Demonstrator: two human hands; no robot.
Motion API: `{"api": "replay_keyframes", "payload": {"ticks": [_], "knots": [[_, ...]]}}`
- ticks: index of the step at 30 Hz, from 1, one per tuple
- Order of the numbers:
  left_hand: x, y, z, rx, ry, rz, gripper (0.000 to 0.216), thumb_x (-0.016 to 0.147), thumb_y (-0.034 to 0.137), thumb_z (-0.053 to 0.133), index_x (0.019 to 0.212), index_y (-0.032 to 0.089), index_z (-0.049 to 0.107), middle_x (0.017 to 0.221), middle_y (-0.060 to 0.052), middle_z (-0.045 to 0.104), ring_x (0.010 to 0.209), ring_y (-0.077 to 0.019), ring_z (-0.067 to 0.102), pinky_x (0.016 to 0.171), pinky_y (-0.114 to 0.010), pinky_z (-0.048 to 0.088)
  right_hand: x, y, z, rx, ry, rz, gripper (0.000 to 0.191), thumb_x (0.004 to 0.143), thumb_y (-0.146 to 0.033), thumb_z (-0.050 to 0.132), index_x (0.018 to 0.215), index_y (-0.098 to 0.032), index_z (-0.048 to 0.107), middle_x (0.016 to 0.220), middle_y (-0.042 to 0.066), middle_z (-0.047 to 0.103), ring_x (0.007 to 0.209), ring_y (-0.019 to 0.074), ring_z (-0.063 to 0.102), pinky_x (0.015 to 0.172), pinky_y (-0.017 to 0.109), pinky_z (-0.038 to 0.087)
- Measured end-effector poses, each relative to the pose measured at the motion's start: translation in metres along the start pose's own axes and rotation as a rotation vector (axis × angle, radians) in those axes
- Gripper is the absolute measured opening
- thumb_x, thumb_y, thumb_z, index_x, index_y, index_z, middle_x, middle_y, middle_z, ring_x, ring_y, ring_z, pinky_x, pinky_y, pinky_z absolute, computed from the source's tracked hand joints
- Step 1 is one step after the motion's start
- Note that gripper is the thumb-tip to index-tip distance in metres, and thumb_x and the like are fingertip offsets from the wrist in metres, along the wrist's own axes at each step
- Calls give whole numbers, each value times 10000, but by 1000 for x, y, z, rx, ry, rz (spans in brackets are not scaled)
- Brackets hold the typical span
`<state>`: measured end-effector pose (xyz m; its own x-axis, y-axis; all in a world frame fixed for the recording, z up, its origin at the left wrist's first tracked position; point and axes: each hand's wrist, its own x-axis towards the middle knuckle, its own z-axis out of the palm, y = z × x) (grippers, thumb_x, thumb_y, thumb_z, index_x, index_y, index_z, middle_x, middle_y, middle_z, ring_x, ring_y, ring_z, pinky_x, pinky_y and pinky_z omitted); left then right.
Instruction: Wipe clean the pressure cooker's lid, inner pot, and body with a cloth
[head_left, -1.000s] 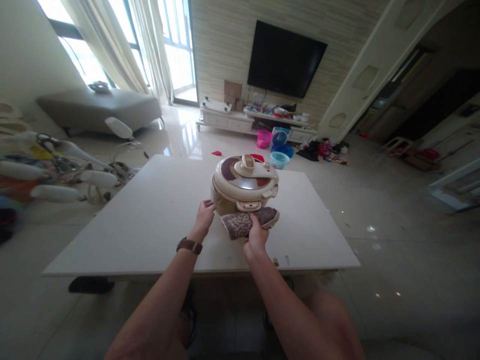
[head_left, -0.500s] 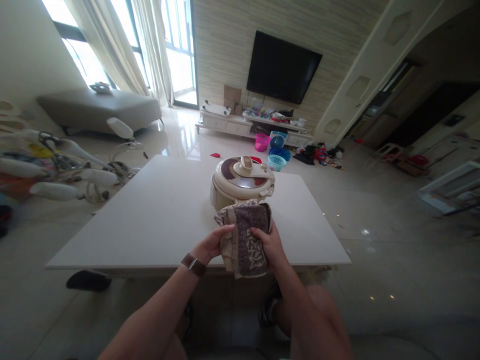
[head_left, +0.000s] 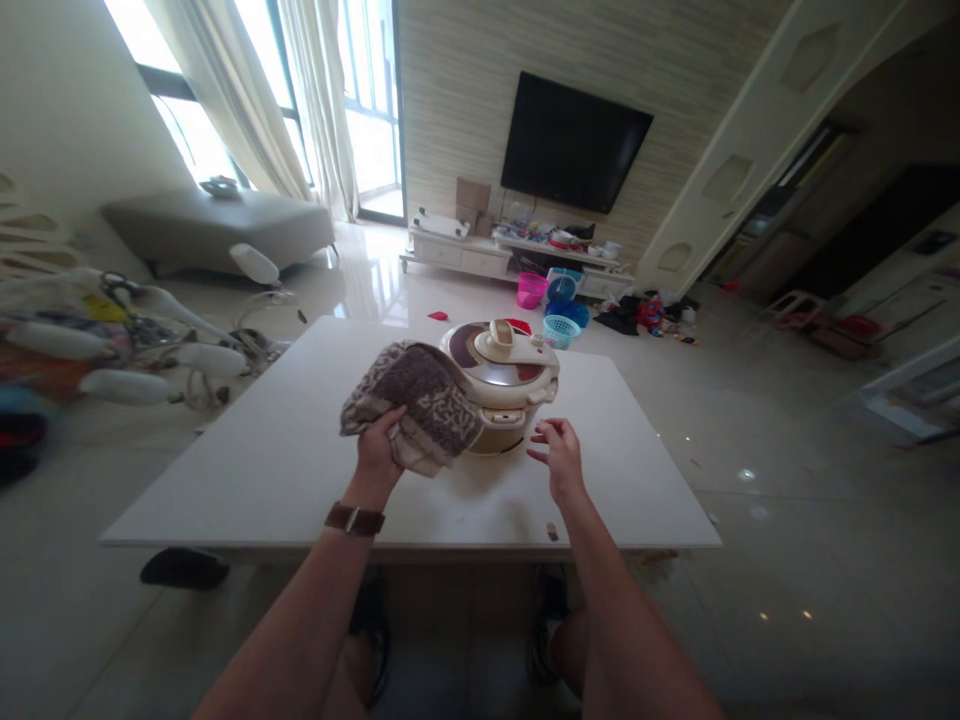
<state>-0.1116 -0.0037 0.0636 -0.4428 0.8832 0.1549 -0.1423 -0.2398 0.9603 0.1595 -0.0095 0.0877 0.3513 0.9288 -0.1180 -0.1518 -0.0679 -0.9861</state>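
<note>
A folded brown and cream patterned towel (head_left: 412, 400) is in my left hand (head_left: 379, 455), the thumb on top and the other fingers beneath it. It hangs over the table to the left of a cream electric pressure cooker (head_left: 501, 372), covering part of the cooker's left side. The cooker stands on the white table (head_left: 262, 460) with its lid on. My right hand (head_left: 559, 455) is empty, fingers apart and partly curled, just right of the cooker's front. A small brownish piece (head_left: 553, 532) lies at the table's near edge.
White lamp-like shades on curved arms (head_left: 180, 350) stand left of the table. Beyond it, pink and light-blue baskets (head_left: 561, 331) sit on the floor before a low TV cabinet (head_left: 457, 255). A grey bench (head_left: 225, 225) stands near the window.
The towel has moved left and up in my left hand. My right hand has let go of it and stays at the right, uncovering the cooker's front and the small piece.
</note>
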Motion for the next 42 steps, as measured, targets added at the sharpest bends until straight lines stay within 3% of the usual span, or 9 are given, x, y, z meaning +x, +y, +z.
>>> {"api": "replay_keyframes", "payload": {"ticks": [5, 8, 11, 15, 19, 23, 33, 37, 42], "knots": [[-5, 1, 7, 271, 180, 271, 512, 857, 354, 779, 1326, 186, 662, 1314, -116, 749, 1373, -311, 635, 1238, -482, 472, 22, 37, -3, 22, 11, 120, 366, 642, -450, 802, 859, -212, 629, 861, 2, 695, 792, 184, 669, 591, 268, 573], [-17, 3, 31, 459, -15, 457, 620, 851, 291, 758, 1450, 201, 623, 1463, -132, 686, 1415, -340, 610, 1249, -469, 453, 25, 48, 2, 50, -31, 185, 344, 660, -452, 779, 869, -216, 642, 865, 17, 722, 788, 198, 685, 579, 276, 568], [-22, 4, 62, 593, -325, 567, 616, 871, 222, 714, 1483, 249, 647, 1544, -112, 639, 1591, -366, 413, 1357, -549, 246, 30, 46, 6, 95, -110, 186, 349, 696, -489, 752, 892, -215, 659, 863, 27, 742, 771, 206, 702, 568, 282, 560], [-13, -3, 84, 700, -376, 553, 708, 832, 215, 754, 1526, 273, 630, 1671, -65, 509, 1684, -401, 132, 1365, -649, 22, 37, 40, 6, 122, -132, 171, 375, 730, -514, 744, 938, -204, 695, 853, 32, 755, 742, 192, 707, 559, 260, 537], [6, -17, 78, 591, -114, 543, 684, 864, 276, 747, 1535, 248, 618, 1747, -46, 390, 1692, -369, 121, 1389, -584, 82, 39, 36, 1, 129, -119, 201, 370, 739, -504, 744, 953, -206, 694, 886, 40, 776, 731, 181, 709, 539, 241, 527], [17, -20, 72, 522, -38, 547, 495, 945, 289, 652, 1435, 228, 687, 1659, -60, 531, 1663, -298, 271, 1387, -514, 200, 39, 32, -2, 137, -101, 185, 351, 739, -488, 734, 946, -209, 691, 939, 47, 784, 756, 181, 717, 532, 234, 531], [-17, 14, 122, 645, -488, 528, 418, 838, 351, 825, 1250, 287, 799, 1483, -63, 687, 1613, -401, 356, 1377, -631, -27, 39, 32, 0, 135, -113, 193, 319, 686, -462, 721, 894, -222, 690, 896, 23, 776, 754, 179, 706, 531, 227, 514], [-8, 10, 115, 654, -357, 526, 644, 799, 286, 841, 1429, 267, 706, 1590, -69, 601, 1636, -421, 295, 1367, -643, -26, 40, 30, -1, 121, -100, 211, 339, 672, -469, 720, 900, -218, 695, 922, 33, 782, 754, 182, 706, 529, 231, 515], [12, -12, 90, 591, -102, 543, 584, 910, 244, 703, 1492, 260, 656, 1654, -51, 537, 1667, -348, 244, 1388, -582, 112, 43, 28, -6, 119, -94, 207, 329, 693, -460, 715, 911, -214, 704, 953, 46, 782, 780, 187, 717, 546, 235, 520]]}}
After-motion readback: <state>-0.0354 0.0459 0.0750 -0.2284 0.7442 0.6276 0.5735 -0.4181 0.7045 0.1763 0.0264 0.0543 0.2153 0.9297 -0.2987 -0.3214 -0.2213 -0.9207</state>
